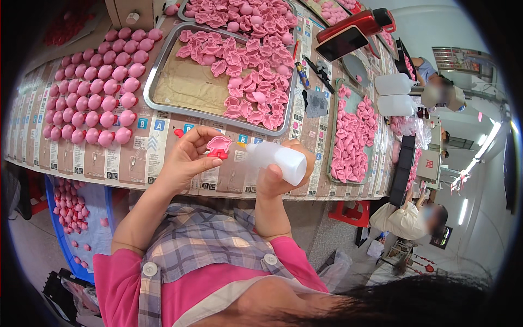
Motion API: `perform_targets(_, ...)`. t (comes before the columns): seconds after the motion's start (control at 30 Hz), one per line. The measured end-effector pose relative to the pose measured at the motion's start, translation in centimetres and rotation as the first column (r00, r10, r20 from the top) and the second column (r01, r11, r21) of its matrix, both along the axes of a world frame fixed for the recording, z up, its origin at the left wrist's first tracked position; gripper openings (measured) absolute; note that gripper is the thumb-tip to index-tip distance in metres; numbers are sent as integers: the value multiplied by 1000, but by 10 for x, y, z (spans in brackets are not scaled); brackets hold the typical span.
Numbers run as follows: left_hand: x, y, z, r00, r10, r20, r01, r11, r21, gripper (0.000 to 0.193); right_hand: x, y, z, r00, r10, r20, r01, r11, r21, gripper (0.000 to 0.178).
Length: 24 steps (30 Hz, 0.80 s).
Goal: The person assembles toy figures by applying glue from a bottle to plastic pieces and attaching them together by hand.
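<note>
My left hand [185, 158] pinches a small pink shell piece with a red base [219, 146], its open side turned up, just over the table's near edge. My right hand [269, 185] is wrapped round a translucent white squeeze bottle [280, 158]. The bottle is tilted, and its yellowish nozzle points left at the shell piece; whether the tip touches it I cannot tell. A small red part [178, 132] lies beside my left fingers. Beyond my hands a metal tray [151, 87] carries many loose pink shell pieces [256, 76].
Rows of rounded pink pieces [81, 87] stand at the left. A green tray [333, 114] of pink parts lies right, near a grey cloth [316, 103], a phone [341, 43] and a red flask [354, 24]. Below left sits a blue crate [54, 212]. Other people work far right.
</note>
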<state>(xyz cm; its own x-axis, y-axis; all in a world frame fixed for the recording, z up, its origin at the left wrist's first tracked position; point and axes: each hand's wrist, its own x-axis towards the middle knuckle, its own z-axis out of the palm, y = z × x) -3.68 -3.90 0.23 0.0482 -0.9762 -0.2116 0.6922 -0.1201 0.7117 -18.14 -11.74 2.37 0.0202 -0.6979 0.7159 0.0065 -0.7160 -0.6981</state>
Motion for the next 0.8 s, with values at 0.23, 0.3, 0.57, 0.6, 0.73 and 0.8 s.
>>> perform_targets(0.23, -1, 1, -2, 1000, 21, 15, -21, 1000, 4, 46, -2, -1, 0, 999, 33, -43, -35, 998, -43, 53)
perform_targets(0.3, -1, 0, -2, 1000, 20, 15, -20, 1000, 5, 46, -1, 0, 2, 997, 49, -55, -52, 998, -47, 52)
perform_targets(0.57, 1, 0, -4, 999, 31, 26, -31, 999, 17, 45, -2, 6, 0, 984, 150, -99, -154, 988, -34, 50)
perform_targets(0.6, 0, 0, -3, 999, 31, 21, -31, 999, 15, 45, -2, 6, 0, 989, 133, -70, -136, 990, -44, 47)
perform_targets(0.73, -1, 0, -7, 999, 30, 20, -30, 1000, -9, 45, -13, 2, 1, 987, -162, 12, 161, 984, 72, 40)
perform_targets(0.8, -1, 0, -9, 998, 47, 52, -46, 999, -24, 45, -23, -13, 6, 967, -253, 36, 244, 957, 158, 38)
